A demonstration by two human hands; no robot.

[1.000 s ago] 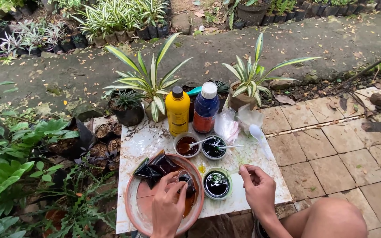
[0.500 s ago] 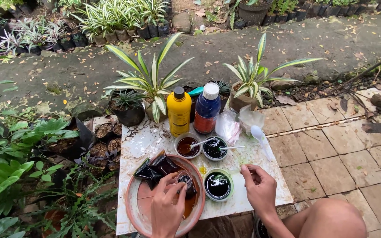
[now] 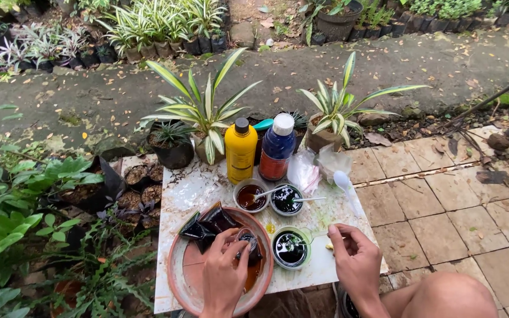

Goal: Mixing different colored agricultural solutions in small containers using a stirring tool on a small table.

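Terracotta saucer [image 3: 179, 275] at table edge [image 3: 163, 297]

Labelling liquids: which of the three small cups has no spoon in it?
The green-rimmed cup of dark liquid nearest the right hand. The two cups behind it, amber and dark, each hold a spoon.

An outdoor garden in flat, even daylight. A grey concrete path [image 3: 301, 76] strewn with dry leaves runs from nine to three o'clock. Small black nursery pots [image 3: 89, 56] line its far edge at eleven and twelve. Two striped-leaf potted plants [image 3: 201, 115] stand near centre. Tan paving tiles [image 3: 443, 194] fill four o'clock. Broad green ferns [image 3: 13, 224] crowd eight o'clock. A white marbled tabletop [image 3: 195, 188] sits at six.
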